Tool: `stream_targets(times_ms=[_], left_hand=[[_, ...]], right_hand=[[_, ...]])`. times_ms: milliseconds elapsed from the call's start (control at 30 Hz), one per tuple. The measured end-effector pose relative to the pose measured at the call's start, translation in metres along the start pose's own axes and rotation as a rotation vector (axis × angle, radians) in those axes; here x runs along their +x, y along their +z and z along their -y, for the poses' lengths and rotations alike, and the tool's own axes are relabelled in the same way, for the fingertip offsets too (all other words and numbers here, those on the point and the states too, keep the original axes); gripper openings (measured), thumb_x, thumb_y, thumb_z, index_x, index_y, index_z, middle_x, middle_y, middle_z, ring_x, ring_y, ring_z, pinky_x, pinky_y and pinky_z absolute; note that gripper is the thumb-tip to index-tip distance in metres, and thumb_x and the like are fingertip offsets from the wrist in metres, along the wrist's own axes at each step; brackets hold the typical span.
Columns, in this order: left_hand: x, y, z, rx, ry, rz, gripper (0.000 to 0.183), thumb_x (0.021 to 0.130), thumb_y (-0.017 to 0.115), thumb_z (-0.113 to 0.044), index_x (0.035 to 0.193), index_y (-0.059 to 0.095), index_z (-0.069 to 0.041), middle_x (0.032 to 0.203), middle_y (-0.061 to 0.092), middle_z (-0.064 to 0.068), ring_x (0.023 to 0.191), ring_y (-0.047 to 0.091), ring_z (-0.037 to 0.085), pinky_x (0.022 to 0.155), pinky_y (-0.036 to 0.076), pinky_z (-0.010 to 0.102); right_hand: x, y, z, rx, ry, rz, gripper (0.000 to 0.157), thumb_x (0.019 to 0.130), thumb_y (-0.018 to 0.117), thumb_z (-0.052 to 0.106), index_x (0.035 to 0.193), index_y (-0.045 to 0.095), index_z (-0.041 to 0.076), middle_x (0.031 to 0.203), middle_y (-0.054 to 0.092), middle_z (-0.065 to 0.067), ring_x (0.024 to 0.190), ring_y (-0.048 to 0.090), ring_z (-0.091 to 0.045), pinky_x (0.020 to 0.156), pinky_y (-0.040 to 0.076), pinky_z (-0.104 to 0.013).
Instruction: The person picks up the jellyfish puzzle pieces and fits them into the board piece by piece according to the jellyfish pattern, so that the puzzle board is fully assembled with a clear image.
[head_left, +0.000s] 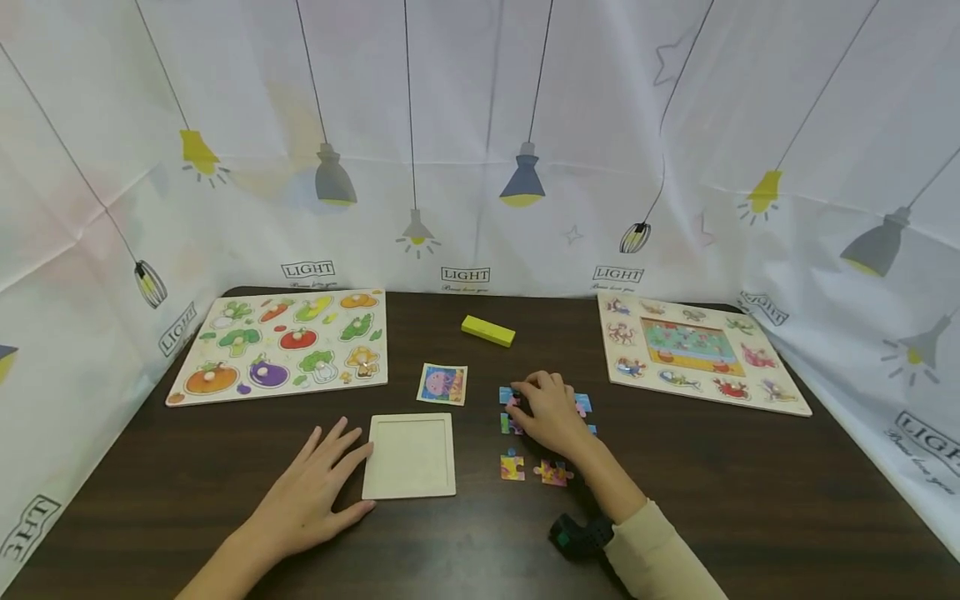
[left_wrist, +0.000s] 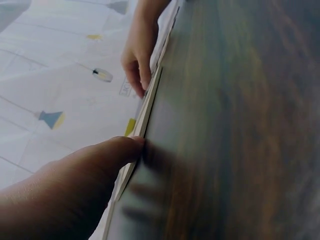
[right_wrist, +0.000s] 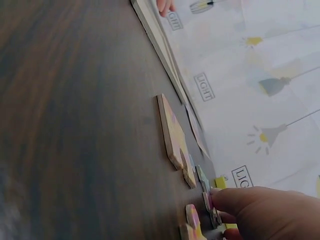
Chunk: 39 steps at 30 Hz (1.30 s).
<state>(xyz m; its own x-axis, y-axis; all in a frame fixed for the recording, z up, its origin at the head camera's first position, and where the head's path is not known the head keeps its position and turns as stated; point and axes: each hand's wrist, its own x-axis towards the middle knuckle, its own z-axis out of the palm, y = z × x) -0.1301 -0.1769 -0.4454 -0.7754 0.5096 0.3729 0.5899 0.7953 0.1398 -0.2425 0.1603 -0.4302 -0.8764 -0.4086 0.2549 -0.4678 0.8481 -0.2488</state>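
Observation:
My left hand (head_left: 307, 492) lies spread on the table, fingers straight, with fingertips and thumb at the left edge of a square wooden puzzle tray (head_left: 411, 457). In the left wrist view the thumb (left_wrist: 125, 150) touches the tray's edge. My right hand (head_left: 552, 414) reaches over a group of colourful jigsaw pieces and pinches one piece (head_left: 513, 400) at its left side between thumb and fingers. The hand partly hides the group. Nearer to me lie a yellow piece (head_left: 512, 467) and a pink-and-yellow piece (head_left: 553, 473), apart from each other.
A small picture card (head_left: 442, 384) lies behind the tray, and a yellow block (head_left: 487, 331) farther back. A vegetable peg board (head_left: 300, 350) is at back left, a sea-animal board (head_left: 697, 354) at back right. A printed curtain (head_left: 465, 125) surrounds the dark table (head_left: 450, 550).

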Motion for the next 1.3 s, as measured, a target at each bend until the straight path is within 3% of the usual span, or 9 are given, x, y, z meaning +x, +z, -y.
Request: stream_targets(times_ms=[300, 567, 767, 1067, 1300], left_hand=[[0.0, 0.006, -0.005, -0.04, -0.01, 0.067, 0.055, 0.083, 0.063, -0.045, 0.127, 0.055, -0.012, 0.136, 0.043, 0.016, 0.132, 0.028, 0.034, 0.103, 0.025, 0.055], [0.001, 0.006, -0.007, -0.07, -0.025, 0.082, 0.054, 0.084, 0.062, -0.043, 0.127, 0.055, -0.01, 0.137, 0.042, 0.015, 0.132, 0.027, 0.034, 0.103, 0.026, 0.054], [-0.002, 0.009, -0.006, -0.073, -0.012, 0.049, 0.053, 0.083, 0.064, -0.042, 0.125, 0.056, -0.01, 0.136, 0.044, 0.015, 0.132, 0.028, 0.034, 0.102, 0.027, 0.054], [-0.008, 0.011, -0.007, -0.083, 0.003, -0.019, 0.05, 0.08, 0.069, -0.037, 0.119, 0.059, -0.009, 0.13, 0.047, 0.015, 0.128, 0.033, 0.036, 0.097, 0.032, 0.057], [-0.002, 0.013, -0.008, -0.085, 0.016, -0.037, 0.05, 0.079, 0.07, -0.036, 0.119, 0.059, -0.008, 0.131, 0.047, 0.015, 0.128, 0.034, 0.036, 0.096, 0.032, 0.057]], right_hand=[[0.002, 0.004, 0.0, 0.044, 0.061, -0.004, 0.034, 0.084, 0.067, 0.03, 0.11, 0.065, 0.009, 0.113, 0.054, -0.012, 0.104, 0.041, -0.032, 0.077, 0.032, -0.047], [0.001, 0.007, -0.002, 0.09, 0.085, -0.05, 0.024, 0.082, 0.07, 0.025, 0.102, 0.066, 0.012, 0.114, 0.056, -0.012, 0.107, 0.039, -0.034, 0.078, 0.031, -0.048], [0.001, 0.007, -0.001, 0.079, 0.17, -0.054, 0.037, 0.08, 0.071, 0.033, 0.109, 0.065, 0.011, 0.116, 0.054, -0.011, 0.107, 0.037, -0.032, 0.079, 0.03, -0.047], [0.0, 0.004, 0.007, 0.106, 0.21, -0.014, 0.034, 0.081, 0.07, 0.034, 0.104, 0.065, 0.011, 0.118, 0.05, -0.012, 0.11, 0.034, -0.034, 0.082, 0.028, -0.05], [0.001, 0.004, 0.002, 0.123, 0.188, -0.089, 0.036, 0.076, 0.075, 0.029, 0.101, 0.056, 0.012, 0.101, 0.056, -0.008, 0.104, 0.039, -0.033, 0.08, 0.029, -0.049]])
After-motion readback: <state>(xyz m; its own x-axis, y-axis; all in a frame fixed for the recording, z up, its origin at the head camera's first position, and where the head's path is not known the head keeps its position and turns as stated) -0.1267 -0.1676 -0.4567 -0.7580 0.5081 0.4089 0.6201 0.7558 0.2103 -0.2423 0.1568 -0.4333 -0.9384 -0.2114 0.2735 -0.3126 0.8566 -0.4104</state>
